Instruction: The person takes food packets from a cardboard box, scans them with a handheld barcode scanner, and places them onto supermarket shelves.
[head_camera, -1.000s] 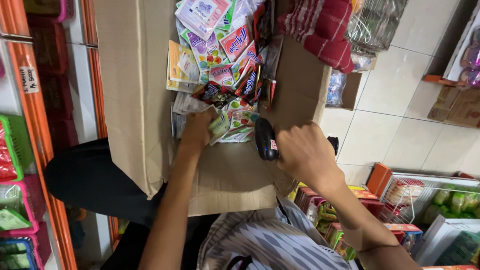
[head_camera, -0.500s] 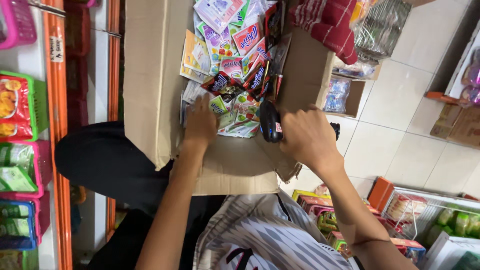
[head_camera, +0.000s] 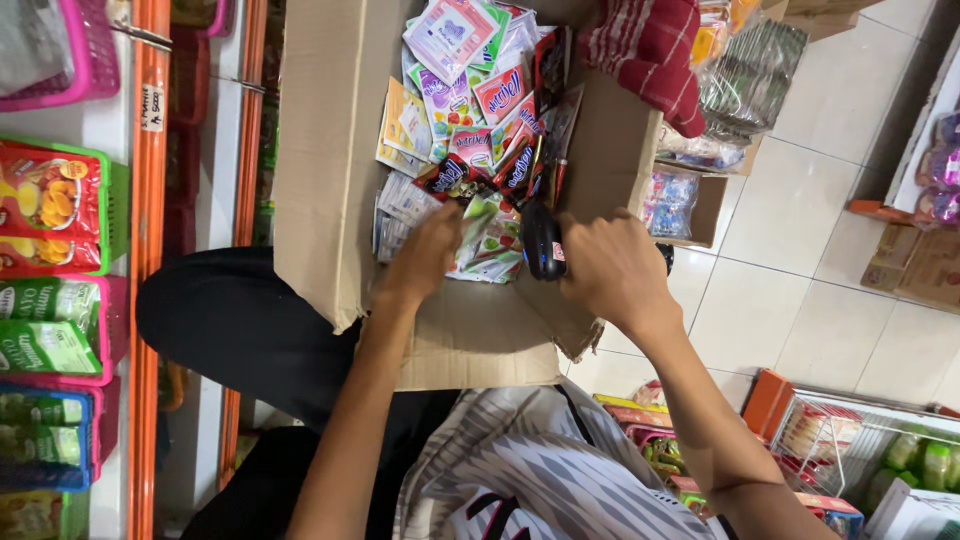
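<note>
A person sits with an open cardboard box (head_camera: 330, 180) on the lap, and both bare hands are inside it or at its edge. The box is full of small colourful sachets (head_camera: 470, 110), which lie in a loose pile from the middle of the box to its far end.

The left hand (head_camera: 425, 255) reaches into the near part of the pile. Its fingers are curled down among the green and white sachets (head_camera: 490, 240) (they seem to pinch one of them, but the tips are hidden under the packets, so I cannot tell it exactly).

The right hand (head_camera: 610, 270) is at the right wall of the box, just beside the left hand. Its fingers are pressed together around a black handheld device (head_camera: 543, 240), which stands upright at the near right edge of the pile and touches the sachets.

At the far right, a red striped cloth (head_camera: 650, 50) hangs over the box corner. To the right of the box, clear bags of goods (head_camera: 750, 70) lie on the white tiled floor (head_camera: 800, 280). On the left, an orange shelf frame (head_camera: 148, 260) carries pink and green baskets (head_camera: 110, 200) with snack packets. Near right, a wire basket (head_camera: 860, 450) holds more packets.
</note>
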